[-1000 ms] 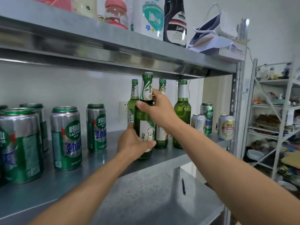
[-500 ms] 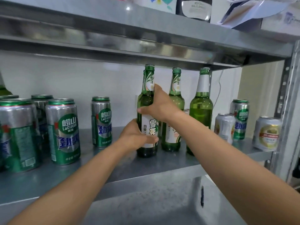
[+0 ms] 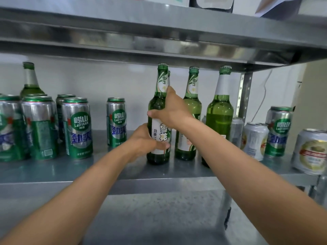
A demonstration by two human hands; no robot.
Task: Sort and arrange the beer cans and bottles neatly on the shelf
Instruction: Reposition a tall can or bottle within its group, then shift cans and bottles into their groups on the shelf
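Note:
A green Snow beer bottle (image 3: 158, 106) stands upright on the steel shelf (image 3: 53, 169). My right hand (image 3: 170, 110) grips its shoulder and my left hand (image 3: 144, 142) wraps round its lower label. Another bottle neck shows just behind it. To its right stand a second green bottle (image 3: 192, 106) and a white-necked bottle (image 3: 220, 112). Several green Laoshan cans (image 3: 77, 128) stand at the left, one more (image 3: 116, 122) near the middle. A further bottle (image 3: 30, 80) rises behind the left cans.
At the right stand a Laoshan can (image 3: 278, 131), a white can (image 3: 254, 140) and a gold-label can (image 3: 311, 151). The upper shelf (image 3: 159, 32) hangs low over the bottle tops. A shelf post (image 3: 244, 96) rises at the right. Below lies a steel counter (image 3: 159, 218).
The view has shifted left and closer, showing more cans and a bottle at the left. Both hands keep their grip on the bottle, which now stands on the shelf.

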